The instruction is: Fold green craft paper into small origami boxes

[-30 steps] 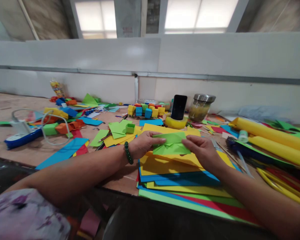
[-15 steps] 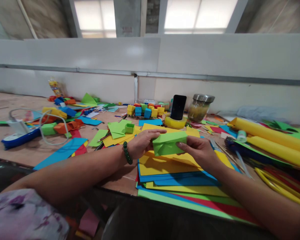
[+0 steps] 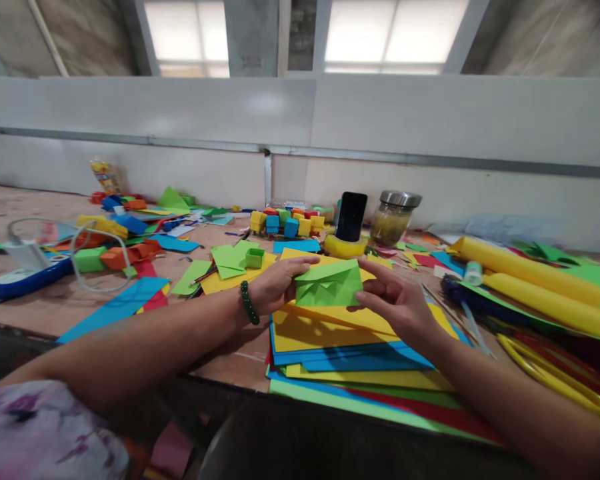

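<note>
A folded piece of light green paper (image 3: 329, 285) is held up between both hands, above a stack of yellow and blue sheets (image 3: 330, 333). My left hand (image 3: 276, 283), with a dark green bead bracelet at its wrist, pinches the paper's left edge. On the right edge, my right hand (image 3: 393, 293) grips it between thumb and fingers. Creases run across the side of the paper facing me. A small open green paper box (image 3: 255, 257) rests on green and yellow sheets left of the stack.
Behind the stack stand a phone (image 3: 351, 217) in a yellow holder, a glass jar (image 3: 395, 217) and several coloured paper cubes (image 3: 290, 225). Yellow rolls (image 3: 530, 270) lie at right. A blue-and-white object (image 3: 33, 273) with a looped cable sits at left.
The green paper has turned slightly in my hands, and its creased face shows more. My right fingers have shifted along its right edge. The whole view has moved a little.
</note>
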Demonstrator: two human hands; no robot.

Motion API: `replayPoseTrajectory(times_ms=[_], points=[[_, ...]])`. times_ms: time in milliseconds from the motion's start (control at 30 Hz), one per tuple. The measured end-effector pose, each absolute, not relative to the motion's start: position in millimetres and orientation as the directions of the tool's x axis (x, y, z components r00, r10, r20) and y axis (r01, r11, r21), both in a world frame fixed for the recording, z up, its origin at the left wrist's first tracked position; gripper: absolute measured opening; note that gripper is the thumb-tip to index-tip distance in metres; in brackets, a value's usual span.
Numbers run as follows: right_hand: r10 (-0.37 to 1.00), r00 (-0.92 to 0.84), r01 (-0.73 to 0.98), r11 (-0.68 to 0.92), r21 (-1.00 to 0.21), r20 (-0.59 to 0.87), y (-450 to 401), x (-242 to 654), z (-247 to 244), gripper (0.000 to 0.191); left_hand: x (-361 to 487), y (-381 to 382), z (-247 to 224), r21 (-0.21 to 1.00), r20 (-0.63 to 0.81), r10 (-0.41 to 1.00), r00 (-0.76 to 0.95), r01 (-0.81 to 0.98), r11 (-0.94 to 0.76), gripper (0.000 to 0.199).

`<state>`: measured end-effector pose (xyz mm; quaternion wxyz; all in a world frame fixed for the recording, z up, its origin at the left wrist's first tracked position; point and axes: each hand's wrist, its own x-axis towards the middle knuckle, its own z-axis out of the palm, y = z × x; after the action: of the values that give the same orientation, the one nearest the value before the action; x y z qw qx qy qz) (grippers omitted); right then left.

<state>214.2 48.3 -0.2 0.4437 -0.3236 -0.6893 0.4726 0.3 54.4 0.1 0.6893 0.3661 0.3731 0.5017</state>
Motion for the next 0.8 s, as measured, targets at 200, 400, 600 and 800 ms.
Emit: replayPoseTrajectory(times_ms=[200, 400, 600, 800], points=[[0.861, -0.394, 0.062, 0.375, -0.925, 0.322, 56, 218, 8, 0.065, -2, 58, -2, 0.891, -0.027, 0.966, 0.258, -0.432, 0.140, 0.035], [0.918, -0.387, 0.109, 0.137, -0.985, 0.085, 81, 228, 42, 0.046, 3, 76, 17, 0.947, 0.201, 0.971, 0.128, -0.279, -0.160, 0.046], [0.940, -0.274, 0.120, 0.244, -0.962, 0.204, 97, 234, 51, 0.040, 28, 89, 36, 0.922, 0.271, 0.942, 0.199, -0.336, -0.194, 0.065], [0.909, -0.240, 0.194, 0.388, -0.901, 0.340, 105, 233, 49, 0.038, 35, 99, 9, 0.900, 0.176, 0.919, 0.353, -0.436, -0.005, 0.040]])
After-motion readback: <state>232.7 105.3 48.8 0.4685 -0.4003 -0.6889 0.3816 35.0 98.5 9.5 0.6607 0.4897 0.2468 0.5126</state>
